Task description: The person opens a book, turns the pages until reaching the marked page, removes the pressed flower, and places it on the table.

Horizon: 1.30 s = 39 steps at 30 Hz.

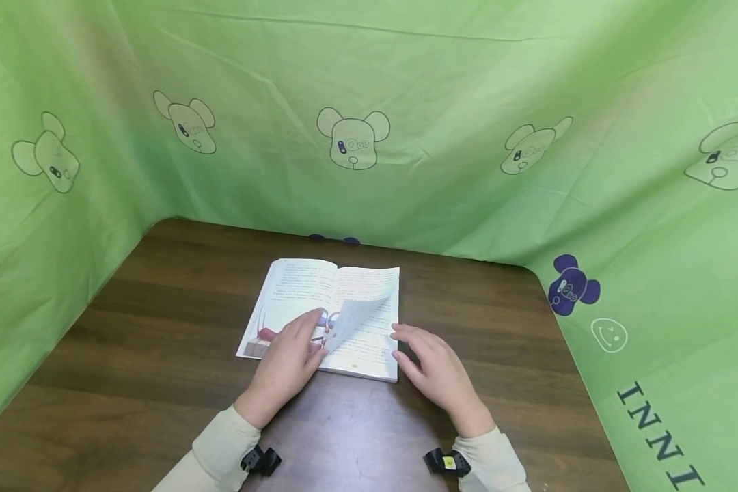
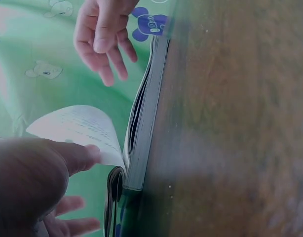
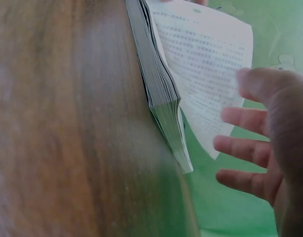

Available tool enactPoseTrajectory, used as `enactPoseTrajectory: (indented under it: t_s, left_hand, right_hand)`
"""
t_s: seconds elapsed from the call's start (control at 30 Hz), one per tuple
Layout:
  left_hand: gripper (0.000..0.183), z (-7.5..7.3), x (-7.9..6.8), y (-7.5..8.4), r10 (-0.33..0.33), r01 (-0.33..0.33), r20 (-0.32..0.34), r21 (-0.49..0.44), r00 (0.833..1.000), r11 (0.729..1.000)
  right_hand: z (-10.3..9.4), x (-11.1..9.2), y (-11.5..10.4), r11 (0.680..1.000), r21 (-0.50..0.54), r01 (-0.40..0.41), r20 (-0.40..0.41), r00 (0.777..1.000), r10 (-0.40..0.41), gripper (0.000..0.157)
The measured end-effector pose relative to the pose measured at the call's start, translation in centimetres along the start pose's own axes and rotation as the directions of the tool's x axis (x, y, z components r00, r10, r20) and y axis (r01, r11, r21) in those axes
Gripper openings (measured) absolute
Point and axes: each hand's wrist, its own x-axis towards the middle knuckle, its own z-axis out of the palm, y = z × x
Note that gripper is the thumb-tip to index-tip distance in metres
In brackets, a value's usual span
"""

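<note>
An open book [image 1: 363,355] lies on the table, printed text on its pages and a coloured picture low on the left page. One leaf [image 1: 352,321] stands lifted and curls over near the spine. My left hand [image 1: 289,355] rests across the lower left page, its thumb against the lower part of that leaf; in the left wrist view the thumb [image 2: 82,157] overlaps the leaf's edge. Beside the book's right edge is my right hand [image 1: 433,365], fingers spread and relaxed. The right wrist view shows nothing within those fingers [image 3: 245,148].
The dark wooden table [image 1: 160,307] runs back to a green cloth [image 1: 443,191] printed with bear heads, which hangs behind and along both sides. Black wrist devices [image 1: 447,462] sit at both cream sleeves [image 1: 495,458].
</note>
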Motion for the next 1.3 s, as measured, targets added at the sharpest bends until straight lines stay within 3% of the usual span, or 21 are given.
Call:
enactPoseTrajectory:
  t_s: [0.23,0.6,0.9,1.13,1.3]
  left_hand:
    - [0.104,-0.01,0.02,-0.27,-0.011,0.014,-0.088,0.036,0.996,0.999]
    - [0.113,-0.01,-0.03,-0.39,-0.007,0.019,-0.100,0.120,0.995,0.993]
    - [0.108,-0.12,-0.18,-0.47,0.020,-0.008,-0.071,0.159,0.997,0.987]
    - [0.097,-0.01,-0.20,-0.47,0.031,-0.031,0.001,0.166,1.000,0.986]
    - [0.077,0.11,-0.26,-0.34,0.037,-0.046,0.075,0.131,0.997,0.990]
  right_hand:
    - [0.31,-0.14,0.12,0.999,0.038,-0.009,0.175,0.985,0.002,0.042]
    - [0.63,-0.56,0.45,0.998,0.046,-0.037,0.326,0.945,0.020,0.045]
    - [0.66,-0.52,0.53,0.998,0.054,-0.034,0.341,0.940,0.013,0.042]
    - [0.74,-0.62,0.61,0.998,0.061,-0.019,0.327,0.945,-0.002,0.040]
    - [0.67,-0.75,0.61,0.998,0.068,-0.017,0.315,0.949,-0.005,0.039]
